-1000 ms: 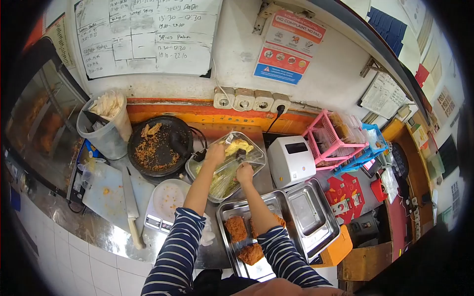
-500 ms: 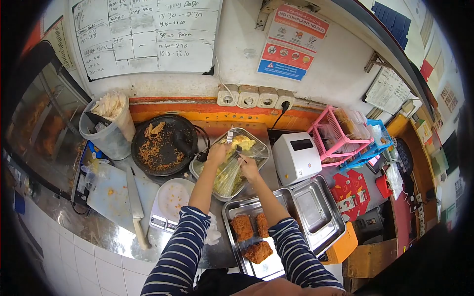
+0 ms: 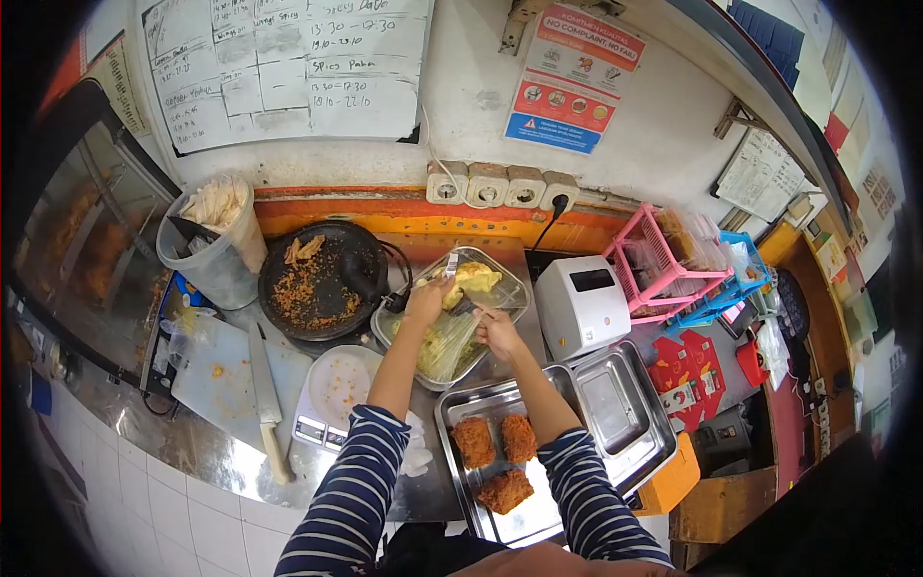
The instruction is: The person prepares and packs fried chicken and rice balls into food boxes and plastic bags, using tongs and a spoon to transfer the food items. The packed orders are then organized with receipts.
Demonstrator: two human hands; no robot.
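Observation:
A clear rectangular tub point(image 3: 520, 296) stands against the back of the counter, with a clear plastic bag point(image 3: 445, 351) of pale yellow-green food in it. Yellow food point(image 3: 478, 279) shows at the bag's far end. My left hand point(image 3: 429, 298) is closed at the bag's left side, near a small white label point(image 3: 452, 263). On the right side, my right hand point(image 3: 495, 332) pinches the bag's plastic over the tub's rim. Nearer to me, pieces of fried chicken point(image 3: 472, 441) lie in a metal tray point(image 3: 444, 413) below my right forearm.
Left of the tub sits a dark stone mortar point(image 3: 317, 325) with crumbs in it. A knife point(image 3: 264, 385) lies on the white cutting board point(image 3: 207, 380), beside a scale point(image 3: 310, 423) carrying a plate point(image 3: 341, 383). A white machine point(image 3: 582, 313) and pink basket point(image 3: 654, 260) stand right.
My right hand has drawn a little right and toward me, away from my left hand, pulling the plastic out with it. My left hand has stayed nearly in place.

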